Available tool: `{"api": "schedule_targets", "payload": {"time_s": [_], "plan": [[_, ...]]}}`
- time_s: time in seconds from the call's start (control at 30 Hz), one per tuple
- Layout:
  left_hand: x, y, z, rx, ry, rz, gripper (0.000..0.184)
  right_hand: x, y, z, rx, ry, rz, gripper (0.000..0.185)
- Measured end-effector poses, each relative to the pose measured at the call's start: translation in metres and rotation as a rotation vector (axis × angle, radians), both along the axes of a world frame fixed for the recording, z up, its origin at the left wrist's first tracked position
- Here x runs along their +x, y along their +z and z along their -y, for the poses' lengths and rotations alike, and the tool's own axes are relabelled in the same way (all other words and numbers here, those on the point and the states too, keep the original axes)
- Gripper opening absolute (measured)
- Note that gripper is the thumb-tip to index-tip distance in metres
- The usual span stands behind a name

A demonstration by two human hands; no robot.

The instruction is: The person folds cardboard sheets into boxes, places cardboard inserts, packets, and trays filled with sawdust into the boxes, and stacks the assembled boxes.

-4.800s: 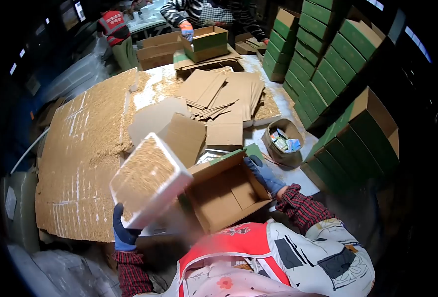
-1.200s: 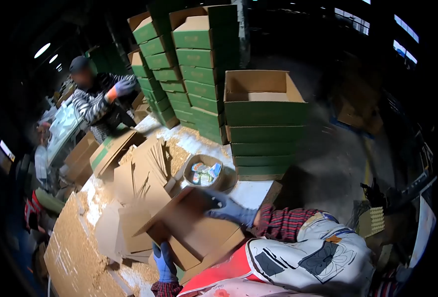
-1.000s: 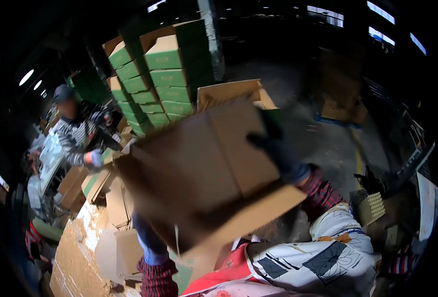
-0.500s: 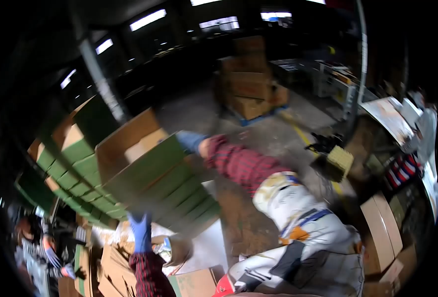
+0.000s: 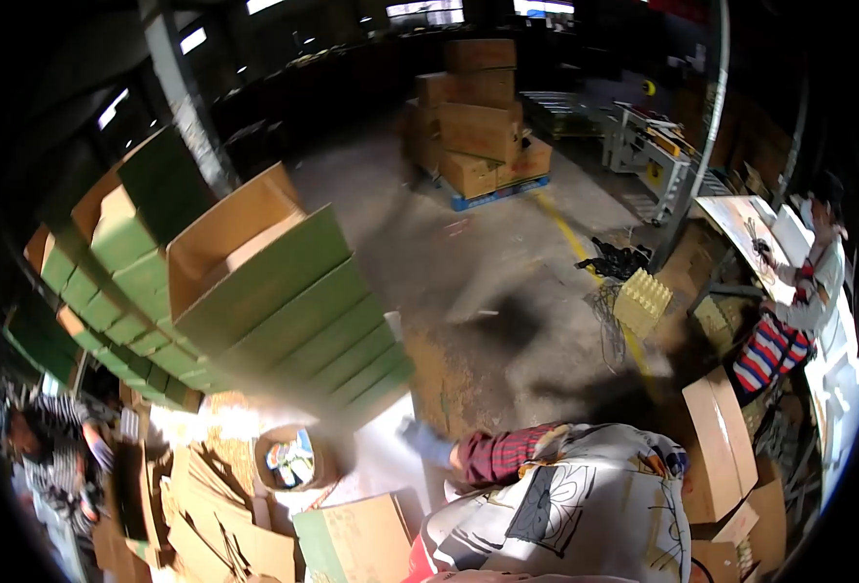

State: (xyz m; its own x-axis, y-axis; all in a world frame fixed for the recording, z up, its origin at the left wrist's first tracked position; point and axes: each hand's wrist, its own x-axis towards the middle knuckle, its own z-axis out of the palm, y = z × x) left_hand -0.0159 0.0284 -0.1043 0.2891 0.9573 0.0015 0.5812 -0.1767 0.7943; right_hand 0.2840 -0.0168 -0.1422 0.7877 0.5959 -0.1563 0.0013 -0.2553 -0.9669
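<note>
My right hand (image 5: pixel 427 443), in a blue glove below a red plaid cuff, is smeared by motion, so its fingers cannot be made out. It is beside the lower right corner of a tall stack of green cartons (image 5: pixel 313 321); whether it touches them I cannot tell. An open-topped carton (image 5: pixel 264 277) tops that stack, with brown flaps up and a lighter piece of cardboard inside. My left hand is out of view.
More green cartons (image 5: pixel 148 253) stand stacked on the left. Flattened cardboard (image 5: pixel 225 525) and a round tub (image 5: pixel 288 464) lie near the front. One person works at far left, another at a right-hand table (image 5: pixel 740 233). Brown boxes (image 5: pixel 478 126) sit on a blue pallet.
My right hand has come down from the top carton's right side to near the stack's lower corner. My left hand has left the stack and gone out of view. The camera view has shifted.
</note>
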Motion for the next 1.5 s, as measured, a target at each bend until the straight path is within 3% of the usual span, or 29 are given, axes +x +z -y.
{"api": "schedule_targets", "payload": {"time_s": [0.07, 0.2, 0.27, 0.3, 0.33, 0.37, 0.4, 0.43, 0.47, 0.53, 0.63, 0.67, 0.73, 0.8, 0.83, 0.87, 0.9, 0.97, 1.0, 1.03, 1.1, 1.13, 1.17, 1.2, 1.27, 1.33, 1.4, 1.47, 1.5], "plan": [[-0.011, -0.003, 0.014, -0.007, 0.022, -0.014, 0.078, -0.069, -0.053, 0.007, -0.401, 0.630, 0.636, 0.086], [-0.087, -0.008, 0.081, -0.003, 0.177, -0.023, 0.085, -0.109, 0.058, 0.003, -0.489, 0.994, 0.537, 0.096], [-0.133, -0.006, 0.141, 0.021, 0.259, -0.021, 0.088, -0.105, 0.081, -0.014, -0.336, 1.153, 0.577, 0.058], [-0.146, -0.006, 0.171, 0.013, 0.314, -0.069, 0.090, -0.100, 0.087, -0.021, -0.365, 1.198, 0.440, 0.044], [-0.148, 0.000, 0.194, -0.043, 0.367, -0.184, 0.092, -0.096, 0.037, -0.036, -0.095, 1.229, 0.344, 0.039], [-0.139, 0.015, 0.193, -0.170, 0.403, -0.389, 0.097, -0.101, 0.041, -0.042, -0.159, 1.099, 0.452, 0.040], [-0.130, 0.029, 0.192, -0.307, 0.405, -0.602, 0.102, -0.107, 0.059, -0.053, -0.386, 0.958, 0.425, 0.046], [-0.125, 0.024, 0.198, -0.315, 0.418, -0.547, 0.105, -0.099, 0.042, -0.069, -0.205, 0.858, 0.824, 0.057], [-0.124, 0.018, 0.195, -0.298, 0.424, -0.496, 0.107, -0.097, 0.034, -0.085, -0.356, 0.919, 0.771, 0.068], [-0.111, 0.015, 0.192, -0.277, 0.427, -0.548, 0.107, -0.092, -0.047, -0.109, -0.334, 0.924, 0.598, 0.075], [-0.109, -0.005, 0.195, -0.248, 0.488, -0.531, 0.110, -0.103, 0.035, -0.092, -0.437, 0.999, 0.803, 0.072], [-0.111, -0.006, 0.197, -0.233, 0.476, -0.519, 0.112, -0.103, 0.065, -0.082, -0.324, 0.946, 0.862, 0.064], [-0.114, 0.009, 0.198, -0.280, 0.476, -0.581, 0.111, -0.082, 0.049, -0.091, 0.163, 0.983, 0.437, 0.054], [-0.116, 0.037, 0.194, -0.017, 0.242, -0.622, 0.103, -0.098, 0.136, -0.076, -0.117, 1.035, -0.326, 0.049], [-0.118, 0.054, 0.192, 0.097, 0.188, -0.533, 0.089, -0.103, 0.158, -0.078, -0.093, 1.049, -0.299, 0.047], [-0.121, 0.078, 0.189, 0.098, 0.200, -0.529, 0.089, -0.103, 0.159, -0.085, -0.035, 1.070, -0.279, 0.050], [-0.126, 0.105, 0.185, 0.103, 0.122, -0.469, 0.083, -0.109, 0.161, -0.090, 0.183, 1.085, -0.336, 0.050], [-0.132, 0.172, 0.177, 0.160, 0.056, -0.328, 0.071, -0.135, 0.203, -0.091, 0.312, 1.082, -0.694, 0.045], [-0.136, 0.191, 0.177, 0.113, 0.030, -0.228, 0.066, -0.147, 0.211, -0.098, 0.218, 1.057, -0.751, 0.050], [-0.139, 0.199, 0.174, 0.097, -0.033, -0.197, 0.064, -0.162, 0.201, -0.102, 0.257, 1.124, -0.521, 0.057], [-0.138, 0.210, 0.164, 0.005, -0.133, -0.130, 0.064, -0.216, 0.169, -0.104, 0.364, 1.122, -0.477, 0.083], [-0.134, 0.208, 0.161, -0.132, -0.088, -0.011, 0.069, -0.232, 0.156, -0.109, 0.326, 1.089, 0.023, 0.090], [-0.133, 0.180, 0.159, -0.248, -0.066, 0.247, 0.071, -0.242, 0.173, -0.103, 0.331, 1.097, -0.100, 0.091], [-0.132, 0.155, 0.158, -0.358, -0.048, 0.509, 0.073, -0.243, 0.179, -0.101, 0.326, 1.104, -0.168, 0.091], [-0.133, 0.168, 0.161, -0.415, -0.016, 0.581, 0.072, -0.236, 0.187, -0.096, 0.280, 1.132, -0.343, 0.088], [-0.136, 0.174, 0.164, -0.484, 0.092, 0.847, 0.068, -0.211, 0.185, -0.093, 0.332, 1.186, -0.201, 0.079], [-0.140, 0.172, 0.161, -0.426, 0.176, 0.927, 0.065, -0.191, 0.162, -0.092, 0.416, 1.049, 0.062, 0.067], [-0.134, 0.177, 0.153, -0.110, 0.314, 0.879, 0.063, -0.180, 0.183, -0.081, 0.265, 1.129, -0.252, 0.061], [-0.127, 0.184, 0.150, -0.095, 0.431, 0.944, 0.063, -0.177, 0.168, -0.085, 0.400, 1.172, -0.042, 0.058]]}}
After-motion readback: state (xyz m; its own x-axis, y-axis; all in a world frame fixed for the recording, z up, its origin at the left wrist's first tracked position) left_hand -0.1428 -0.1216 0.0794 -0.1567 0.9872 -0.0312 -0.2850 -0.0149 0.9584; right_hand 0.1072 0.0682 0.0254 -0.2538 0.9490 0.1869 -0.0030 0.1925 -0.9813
